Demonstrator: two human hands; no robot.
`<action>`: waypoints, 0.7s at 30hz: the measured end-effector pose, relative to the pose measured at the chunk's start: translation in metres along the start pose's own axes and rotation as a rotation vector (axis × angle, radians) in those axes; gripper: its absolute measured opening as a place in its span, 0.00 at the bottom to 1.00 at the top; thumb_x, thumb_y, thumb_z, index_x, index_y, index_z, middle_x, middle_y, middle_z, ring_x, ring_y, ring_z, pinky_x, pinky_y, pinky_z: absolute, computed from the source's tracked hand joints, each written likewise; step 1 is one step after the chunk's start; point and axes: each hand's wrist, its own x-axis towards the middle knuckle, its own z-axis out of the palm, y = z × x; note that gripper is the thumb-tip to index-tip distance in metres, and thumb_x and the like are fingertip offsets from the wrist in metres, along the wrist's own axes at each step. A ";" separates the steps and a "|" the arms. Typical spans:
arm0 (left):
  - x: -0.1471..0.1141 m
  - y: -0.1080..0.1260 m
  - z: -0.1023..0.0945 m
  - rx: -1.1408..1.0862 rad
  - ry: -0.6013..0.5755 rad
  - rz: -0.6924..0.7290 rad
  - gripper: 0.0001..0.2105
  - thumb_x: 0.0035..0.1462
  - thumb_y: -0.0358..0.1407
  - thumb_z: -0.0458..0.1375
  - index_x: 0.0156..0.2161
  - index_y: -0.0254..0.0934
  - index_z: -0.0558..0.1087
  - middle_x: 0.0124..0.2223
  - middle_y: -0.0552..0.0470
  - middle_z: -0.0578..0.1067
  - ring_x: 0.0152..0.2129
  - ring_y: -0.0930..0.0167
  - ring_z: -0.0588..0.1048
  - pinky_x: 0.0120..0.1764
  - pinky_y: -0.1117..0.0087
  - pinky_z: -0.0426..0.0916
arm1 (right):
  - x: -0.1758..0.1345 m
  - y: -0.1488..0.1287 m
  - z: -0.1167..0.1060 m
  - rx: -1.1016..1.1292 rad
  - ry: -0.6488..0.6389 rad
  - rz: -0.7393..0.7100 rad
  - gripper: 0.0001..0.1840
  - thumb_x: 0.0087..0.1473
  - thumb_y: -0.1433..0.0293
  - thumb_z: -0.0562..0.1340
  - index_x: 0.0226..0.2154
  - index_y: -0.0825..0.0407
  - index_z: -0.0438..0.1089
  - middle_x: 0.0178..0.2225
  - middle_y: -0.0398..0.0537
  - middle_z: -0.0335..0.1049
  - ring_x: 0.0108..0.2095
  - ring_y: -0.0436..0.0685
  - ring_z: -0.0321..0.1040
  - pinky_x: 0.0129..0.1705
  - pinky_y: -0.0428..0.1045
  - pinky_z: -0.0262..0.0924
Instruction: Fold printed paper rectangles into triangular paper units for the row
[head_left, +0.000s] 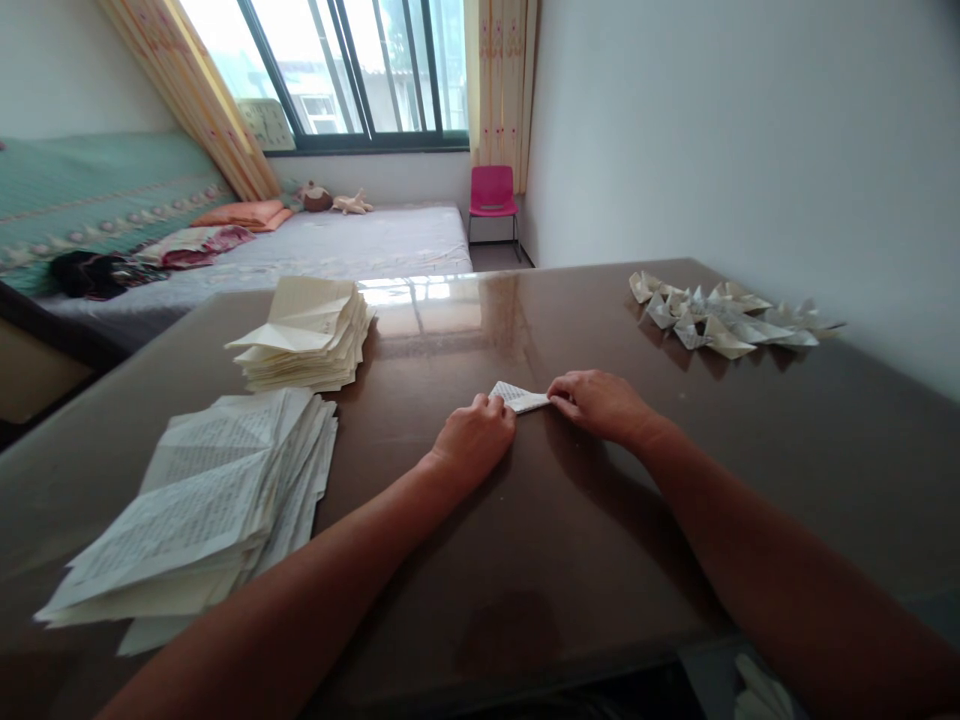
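A small folded piece of printed paper (519, 397) lies between my hands, low over the middle of the brown table (450, 560). My left hand (477, 436) grips its left end with curled fingers. At its narrow right tip, my right hand (596, 402) pinches the paper between thumb and fingers. Part of the paper is hidden behind the left fingers. Several folded paper boats (712, 320) sit grouped at the table's far right.
On the left stand a stack of printed sheets (202, 500) and, behind it, a stack of cream sheets (307, 335), both creased. Beyond the table are a bed (390, 240) and a pink chair (493, 192). A white wall (750, 130) runs along the right.
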 end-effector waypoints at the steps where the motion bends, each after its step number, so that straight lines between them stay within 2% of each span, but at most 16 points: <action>1: -0.001 0.000 0.000 -0.002 0.014 0.002 0.10 0.60 0.25 0.48 0.42 0.30 0.71 0.39 0.41 0.72 0.37 0.63 0.72 0.28 0.69 0.69 | 0.000 0.000 0.000 0.001 0.004 -0.002 0.15 0.56 0.63 0.53 0.37 0.43 0.74 0.38 0.44 0.76 0.36 0.56 0.70 0.29 0.47 0.52; 7: -0.004 -0.001 0.000 0.001 0.076 0.005 0.09 0.61 0.26 0.46 0.39 0.32 0.69 0.38 0.43 0.71 0.37 0.62 0.71 0.26 0.69 0.68 | 0.001 -0.001 0.001 0.061 0.046 -0.020 0.14 0.56 0.65 0.53 0.37 0.43 0.75 0.38 0.43 0.76 0.35 0.54 0.70 0.29 0.46 0.51; 11: -0.005 0.000 -0.002 0.018 0.085 0.000 0.11 0.62 0.25 0.44 0.39 0.32 0.69 0.38 0.42 0.71 0.36 0.62 0.71 0.26 0.69 0.67 | 0.004 0.001 0.002 0.179 0.031 -0.026 0.15 0.57 0.63 0.53 0.36 0.46 0.75 0.34 0.45 0.76 0.33 0.53 0.70 0.31 0.45 0.53; 15: -0.006 0.001 -0.001 0.032 0.099 0.016 0.10 0.61 0.25 0.45 0.39 0.31 0.69 0.37 0.42 0.71 0.36 0.63 0.71 0.26 0.69 0.66 | 0.010 0.005 0.006 0.370 -0.022 -0.047 0.17 0.56 0.60 0.55 0.33 0.52 0.75 0.28 0.47 0.75 0.28 0.51 0.68 0.29 0.44 0.54; 21: -0.009 0.002 0.001 0.042 0.097 0.062 0.10 0.61 0.25 0.45 0.40 0.31 0.69 0.37 0.43 0.71 0.37 0.64 0.70 0.28 0.70 0.65 | 0.014 0.009 0.022 0.603 -0.150 0.029 0.14 0.55 0.62 0.55 0.33 0.55 0.70 0.18 0.41 0.67 0.19 0.48 0.62 0.23 0.42 0.53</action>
